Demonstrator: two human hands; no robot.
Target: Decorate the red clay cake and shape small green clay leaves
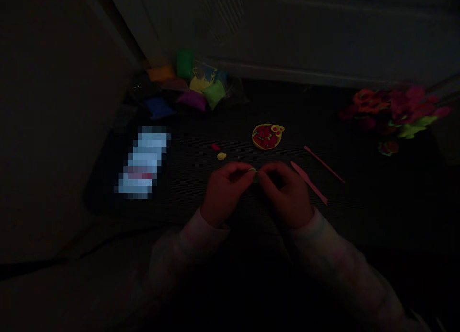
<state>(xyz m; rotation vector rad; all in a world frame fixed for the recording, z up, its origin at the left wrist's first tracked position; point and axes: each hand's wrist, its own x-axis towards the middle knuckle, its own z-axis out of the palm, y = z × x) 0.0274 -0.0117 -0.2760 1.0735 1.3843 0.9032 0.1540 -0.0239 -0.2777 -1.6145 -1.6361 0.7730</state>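
Note:
Between the fingertips of both hands is a small piece of green modelling clay (pixel 255 177). My left hand (pixel 227 190) pinches its left side, fingers closed. From the other side my right hand (pixel 285 193) pinches it too, thumb and forefinger pressed together. Just beyond the hands lies a round yellow-rimmed clay piece (pixel 266 137) filled with red and bits of green, with small yellow-and-red rounds on its upper right edge. A yellow clay lump (pixel 222 156) and a red clay bit (pixel 215 147) rest beyond my left hand. The light is very dim.
A pink clay knife (pixel 309 182) and a thin pink tool (pixel 324 164) lie right of my hands. Several coloured clay packets (pixel 192 100) are heaped at the back left. A lit phone (pixel 143 163), blurred, lies left. Colourful flowers (pixel 398 109) stand at the back right.

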